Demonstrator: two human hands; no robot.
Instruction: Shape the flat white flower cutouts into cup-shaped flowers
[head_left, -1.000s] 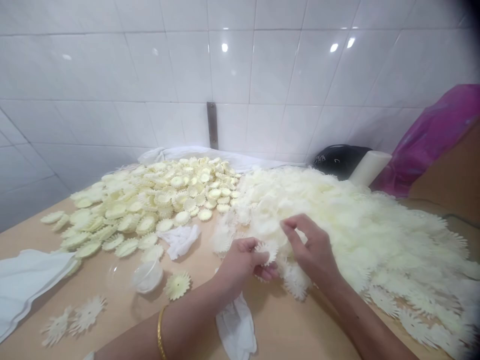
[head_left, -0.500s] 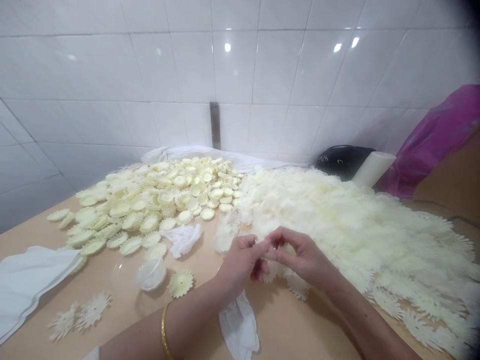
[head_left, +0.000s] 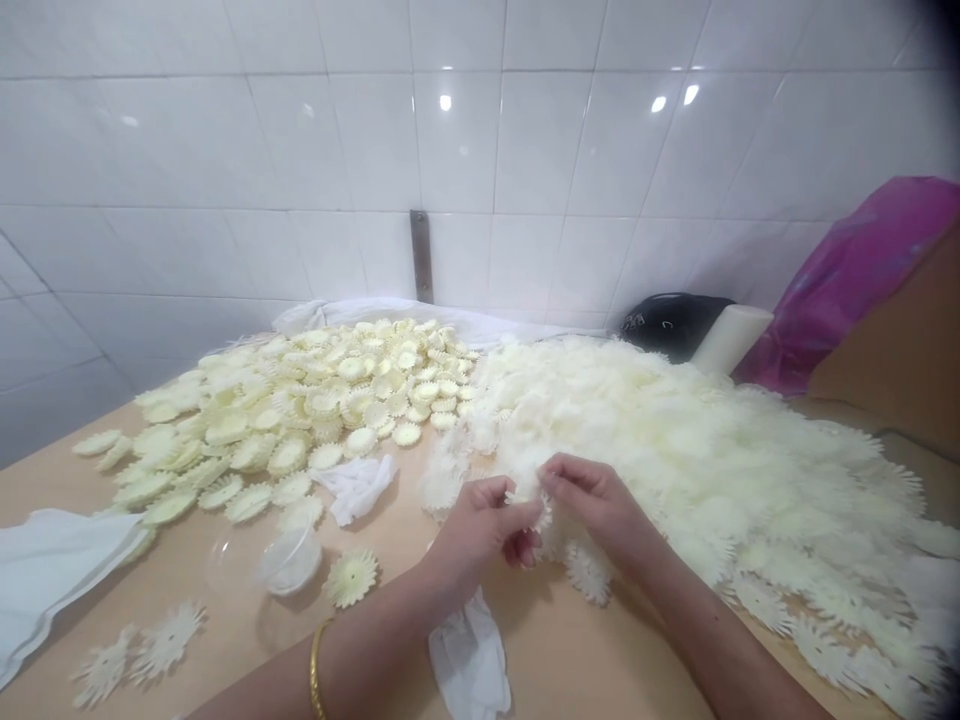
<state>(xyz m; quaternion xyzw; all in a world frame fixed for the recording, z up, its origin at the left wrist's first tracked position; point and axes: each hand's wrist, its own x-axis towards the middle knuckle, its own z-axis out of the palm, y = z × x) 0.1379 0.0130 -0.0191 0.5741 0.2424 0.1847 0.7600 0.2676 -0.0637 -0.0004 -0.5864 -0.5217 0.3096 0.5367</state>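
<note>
Pinched between the thumb and fingers of my left hand (head_left: 480, 528) is a small pale flower cutout (head_left: 545, 513) with a toothed edge. My right hand (head_left: 600, 497) is closed in a pinch right beside it; whatever its fingertips grip is too small to make out. Below the hands, a loose white flower cutout (head_left: 587, 572) lies on the table (head_left: 577, 665). A crumpled white cloth (head_left: 470, 660) is under my left forearm. Left of that forearm are a yellowish flower disc (head_left: 352, 577) and a small clear cup (head_left: 291, 560) with whitish contents.
Cupped yellowish flower pieces (head_left: 300, 400) are heaped at the back left. A large mound of thin white flower cutouts (head_left: 660, 450) covers the right side. White cloths (head_left: 56, 575) lie left, a crumpled tissue (head_left: 356, 487) centrally. A black bag (head_left: 671, 322), white roll (head_left: 731, 338) and magenta plastic (head_left: 847, 270) stand behind.
My right fingertips have drawn slightly apart from my left thumb, and the flower cutout's toothed edge now shows between the hands. The whole view has shifted a little.
</note>
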